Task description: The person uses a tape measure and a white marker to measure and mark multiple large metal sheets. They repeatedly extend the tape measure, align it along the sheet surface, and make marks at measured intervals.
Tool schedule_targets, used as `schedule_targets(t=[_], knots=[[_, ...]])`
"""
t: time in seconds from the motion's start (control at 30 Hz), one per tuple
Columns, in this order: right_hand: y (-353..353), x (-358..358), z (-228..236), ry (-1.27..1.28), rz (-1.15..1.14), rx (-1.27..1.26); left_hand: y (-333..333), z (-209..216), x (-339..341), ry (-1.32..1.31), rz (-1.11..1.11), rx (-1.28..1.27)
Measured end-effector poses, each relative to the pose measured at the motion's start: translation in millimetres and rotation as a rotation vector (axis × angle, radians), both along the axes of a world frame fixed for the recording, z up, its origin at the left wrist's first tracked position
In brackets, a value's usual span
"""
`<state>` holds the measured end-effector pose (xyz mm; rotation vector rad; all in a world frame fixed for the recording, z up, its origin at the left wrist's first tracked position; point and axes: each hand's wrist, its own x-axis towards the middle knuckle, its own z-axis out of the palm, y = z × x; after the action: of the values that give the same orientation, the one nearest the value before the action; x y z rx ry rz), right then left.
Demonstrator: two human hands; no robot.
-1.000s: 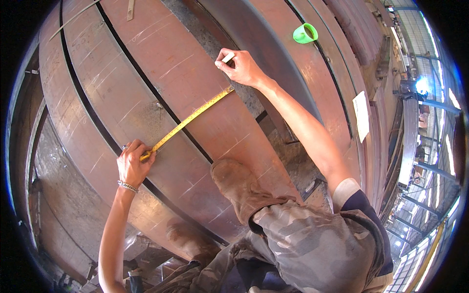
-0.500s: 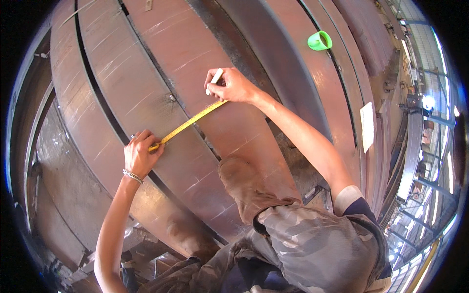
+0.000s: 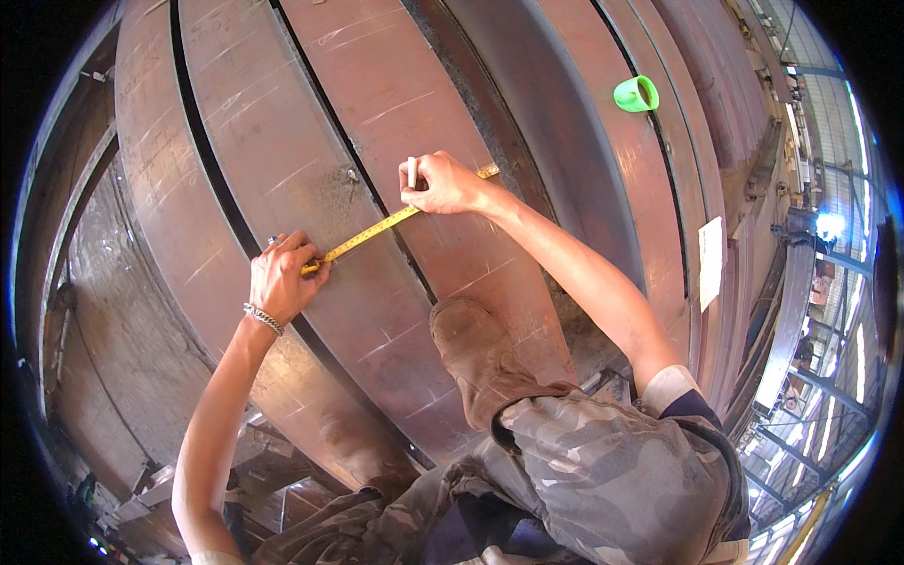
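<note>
A yellow tape measure [image 3: 363, 237] stretches slantwise across the reddish-brown steel plates [image 3: 377, 104]. Its near end is gripped by my left hand [image 3: 282, 275], which wears a ring and a chain bracelet. My right hand [image 3: 443, 184] is closed around a white stick, likely chalk [image 3: 412, 173], held nearly upright. That hand rests over the tape, hiding part of it. Past the knuckles, the tape's far end [image 3: 488, 171] shows again near the plate's edge. Thin pale lines are drawn on several plates.
Dark gaps [image 3: 202, 141] run between the long plates. A green cup [image 3: 636, 94] lies at the far right, and a white sheet [image 3: 711, 264] is below it. My brown boot [image 3: 466, 330] stands on a plate near my hands. Stacked steel lines the right side.
My right hand has shifted back along the tape toward my left hand, so tape now shows beyond it. The chalk is more upright. The whole view has shifted slightly.
</note>
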<state>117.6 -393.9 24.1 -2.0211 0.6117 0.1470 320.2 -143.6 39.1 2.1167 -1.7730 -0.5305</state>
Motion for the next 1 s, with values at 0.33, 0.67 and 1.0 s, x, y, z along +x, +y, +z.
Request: schedule_targets(t=[0.33, 0.67, 1.0], knots=[[-0.9, 3.3, 1.0, -0.003, 0.047, -0.003, -0.2, 0.0, -0.3, 0.002, 0.01, 0.016], [1.1, 5.1, 0.0, 0.017, 0.074, -0.051, -1.1, 1.9, -0.5, -0.002, 0.013, 0.023], [-10.3, 2.8, 15.3, -0.307, -0.126, -0.145, -0.3, -0.1, 0.7, -0.01, 0.006, 0.01]])
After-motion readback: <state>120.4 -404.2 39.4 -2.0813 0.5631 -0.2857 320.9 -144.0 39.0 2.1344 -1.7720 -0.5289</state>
